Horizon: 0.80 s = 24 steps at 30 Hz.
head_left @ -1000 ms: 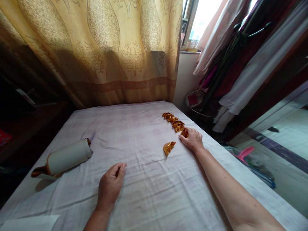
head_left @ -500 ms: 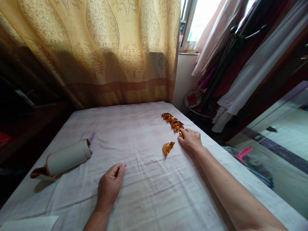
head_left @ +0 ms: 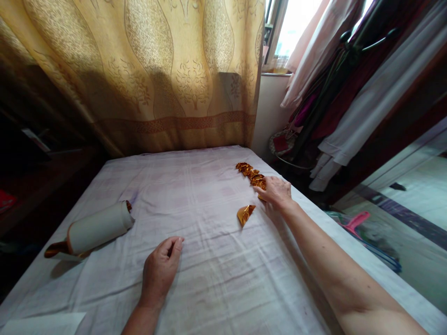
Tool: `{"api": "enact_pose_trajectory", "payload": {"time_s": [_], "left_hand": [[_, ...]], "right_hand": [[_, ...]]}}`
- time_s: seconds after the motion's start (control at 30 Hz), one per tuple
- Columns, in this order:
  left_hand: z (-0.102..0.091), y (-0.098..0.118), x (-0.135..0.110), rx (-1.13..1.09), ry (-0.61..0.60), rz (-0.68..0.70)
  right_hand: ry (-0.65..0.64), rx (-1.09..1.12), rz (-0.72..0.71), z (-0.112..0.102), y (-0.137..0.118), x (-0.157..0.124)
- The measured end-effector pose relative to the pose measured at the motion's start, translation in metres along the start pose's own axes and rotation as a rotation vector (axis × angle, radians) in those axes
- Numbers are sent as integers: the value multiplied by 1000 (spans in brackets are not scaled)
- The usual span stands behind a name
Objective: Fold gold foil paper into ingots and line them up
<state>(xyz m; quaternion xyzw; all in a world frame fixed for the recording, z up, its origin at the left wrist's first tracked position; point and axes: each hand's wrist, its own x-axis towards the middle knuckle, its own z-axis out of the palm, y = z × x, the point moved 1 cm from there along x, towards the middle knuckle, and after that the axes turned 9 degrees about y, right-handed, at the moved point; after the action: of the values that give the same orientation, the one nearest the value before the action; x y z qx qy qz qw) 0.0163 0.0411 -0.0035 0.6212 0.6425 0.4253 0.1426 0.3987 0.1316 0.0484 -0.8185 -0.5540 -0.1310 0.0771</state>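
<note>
My left hand (head_left: 161,264) rests loosely curled on the sheet, thumb against the bent forefinger, with nothing visible in it. On the right, my right hand (head_left: 277,190) has its fingers bent over the near end of a row of folded gold foil pieces (head_left: 245,168). A gold foil piece (head_left: 261,197) shows partly from under its fingers; the fingers appear closed on it, and the hand covers the rest. Apart from the row, nearer to me, lies a single folded gold foil piece (head_left: 246,215).
A roll of gold foil sheet with a pale backing (head_left: 99,228) lies on the left of the sheet-covered surface (head_left: 209,284). White paper (head_left: 45,323) sits at the lower left corner. A patterned curtain (head_left: 190,93) hangs behind; clothes (head_left: 335,139) and a pink hanger (head_left: 356,222) are at the right.
My right hand has shifted slightly up and left over the near end of the row, covering more of it. My left hand stays where it was. The view has shifted a little.
</note>
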Motion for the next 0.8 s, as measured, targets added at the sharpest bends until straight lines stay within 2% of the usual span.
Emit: {"api": "enact_pose_trajectory", "payload": {"time_s": [0.17,0.37,0.53,0.8], "left_hand": [[0,-1,0,-2,-5,15],[1,-2,0,-11,-1,14],[1,-4,-1,-4,1,20],[1,-4,-1,-7,7,28]], "right_hand": [[10,60,51,11,-8,20],[-138,82,146,25,-20,43],[-180,104,114,29,-16,47],[-153,132,36,34,-12,45]]}}
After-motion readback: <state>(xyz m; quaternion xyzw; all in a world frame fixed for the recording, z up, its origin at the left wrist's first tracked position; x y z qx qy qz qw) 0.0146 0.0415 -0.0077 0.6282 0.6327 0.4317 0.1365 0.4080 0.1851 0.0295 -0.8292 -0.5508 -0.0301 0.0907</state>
